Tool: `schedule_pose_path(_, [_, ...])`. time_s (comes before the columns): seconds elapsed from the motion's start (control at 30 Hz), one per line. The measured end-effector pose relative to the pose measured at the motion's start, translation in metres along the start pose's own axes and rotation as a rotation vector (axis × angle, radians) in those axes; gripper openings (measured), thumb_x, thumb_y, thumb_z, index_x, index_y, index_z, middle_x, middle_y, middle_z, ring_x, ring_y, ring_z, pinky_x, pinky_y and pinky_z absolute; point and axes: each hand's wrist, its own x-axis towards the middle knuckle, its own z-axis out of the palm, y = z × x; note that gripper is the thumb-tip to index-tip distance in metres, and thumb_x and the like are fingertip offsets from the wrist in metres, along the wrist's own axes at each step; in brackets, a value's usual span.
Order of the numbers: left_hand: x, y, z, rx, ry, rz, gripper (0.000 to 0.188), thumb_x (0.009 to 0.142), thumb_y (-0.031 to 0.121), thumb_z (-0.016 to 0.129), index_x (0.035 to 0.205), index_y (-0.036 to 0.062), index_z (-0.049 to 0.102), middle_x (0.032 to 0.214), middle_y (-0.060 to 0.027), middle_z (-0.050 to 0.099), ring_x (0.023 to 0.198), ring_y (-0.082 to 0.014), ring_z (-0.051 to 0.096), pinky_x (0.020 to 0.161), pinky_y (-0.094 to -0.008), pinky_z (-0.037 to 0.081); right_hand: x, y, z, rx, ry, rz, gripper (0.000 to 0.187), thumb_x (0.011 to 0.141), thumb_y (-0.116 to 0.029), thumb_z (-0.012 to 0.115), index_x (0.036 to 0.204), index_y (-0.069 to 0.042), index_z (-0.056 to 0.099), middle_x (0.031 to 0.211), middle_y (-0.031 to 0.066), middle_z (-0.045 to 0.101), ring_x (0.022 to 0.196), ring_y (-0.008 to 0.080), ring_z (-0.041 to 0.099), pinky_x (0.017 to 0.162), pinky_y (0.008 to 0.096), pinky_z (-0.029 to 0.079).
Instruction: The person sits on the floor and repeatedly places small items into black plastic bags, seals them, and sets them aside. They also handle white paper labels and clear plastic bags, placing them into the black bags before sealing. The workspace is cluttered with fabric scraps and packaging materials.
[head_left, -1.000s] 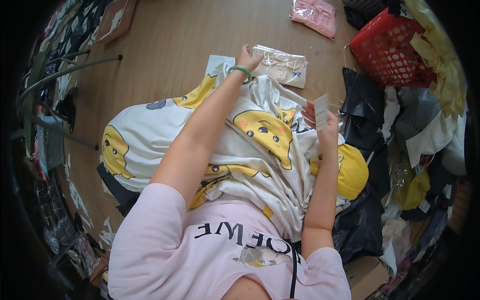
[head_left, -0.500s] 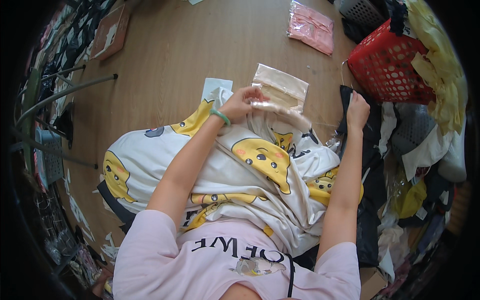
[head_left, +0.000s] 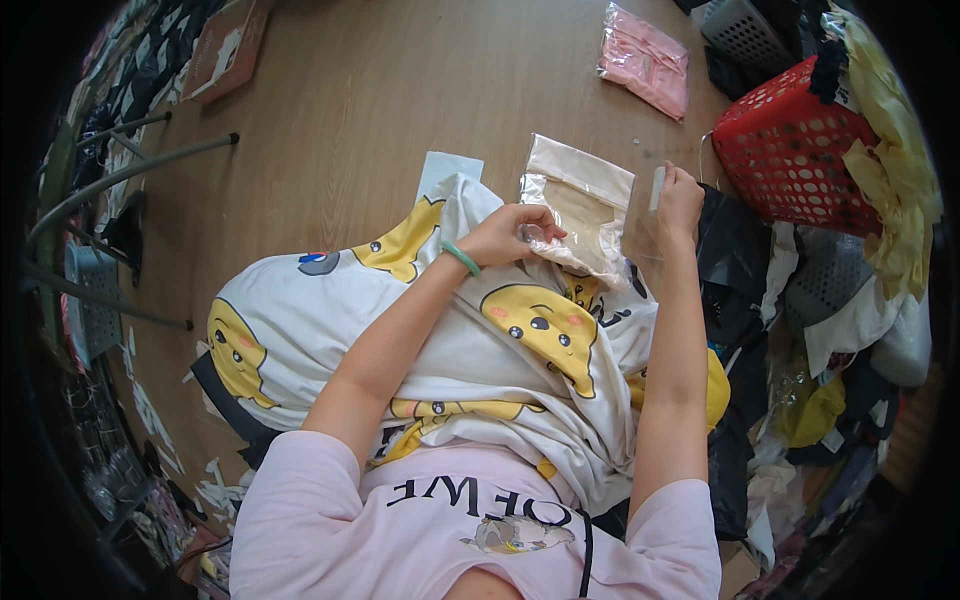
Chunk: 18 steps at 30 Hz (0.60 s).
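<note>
A white cloth printed with yellow cartoon figures [head_left: 330, 320] lies across my lap, bunched toward the middle. Beyond it, a clear plastic package with cream contents [head_left: 585, 185] lies on the floor. My left hand [head_left: 515, 235], with a green bangle at its wrist, has its fingers closed on a crinkled piece of clear plastic [head_left: 562, 252] at that package's near edge. To the right, my right hand [head_left: 682, 203] pinches a clear plastic sheet [head_left: 640, 235] with a pale strip along it; the sheet hangs beside the package. A pale blue card [head_left: 450, 170] sits behind the cloth's raised fold.
A bagged pink garment [head_left: 645, 62] lies at the far right, near a red perforated basket [head_left: 795, 150] with yellow cloth over it. Black fabric [head_left: 735, 250] and piled clothes flank my right arm. Metal legs [head_left: 150, 160] and a pink bin [head_left: 225, 55] stand on the left.
My right hand has moved left from beside the red basket, with the clear sheet now visible under it. The left hand has shifted slightly right and nearer, and the view has shifted slightly.
</note>
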Motion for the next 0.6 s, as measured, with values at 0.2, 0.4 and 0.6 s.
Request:
schedule_pose_path(0.2, [0.002,-0.006,0.005,-0.024,0.021,0.002,0.021,0.072,-0.01,0.066,0.086,0.0018,0.057,0.107,-0.0079,0.071,0.115,-0.017,0.063,0.09,-0.0282,0.05,-0.024,-0.03,0.057,-0.295,-0.086,-0.104,0.034,0.099,-0.021,0.051,0.081,-0.003,0.073,0.079,0.0195,0.071,0.077,0.0358,0.071,0.067,0.0424,0.058])
schedule_pose_path(0.4, [-0.005,-0.004,0.012,0.115,-0.037,-0.032,0.029,0.071,-0.013,0.059,0.098,-0.0019,0.061,0.104,-0.0069,0.068,0.106,-0.0136,0.062,0.093,-0.0281,0.048,-0.046,-0.111,0.101,-0.114,-0.266,0.226,0.036,0.095,-0.035,0.059,0.085,-0.004,0.075,0.089,0.0188,0.072,0.085,0.0359,0.071,0.073,0.0434,0.058])
schedule_pose_path(0.6, [-0.006,-0.029,0.011,-0.03,-0.017,0.024,0.049,0.071,-0.01,0.071,0.118,-0.0035,0.06,0.111,-0.0059,0.067,0.105,-0.0142,0.061,0.095,-0.0298,0.048,-0.047,-0.142,0.099,-0.205,-0.64,0.317,0.093,0.082,-0.072,0.055,0.127,0.009,0.057,0.138,0.0292,0.05,0.136,0.0434,0.041,0.113,0.0478,0.031])
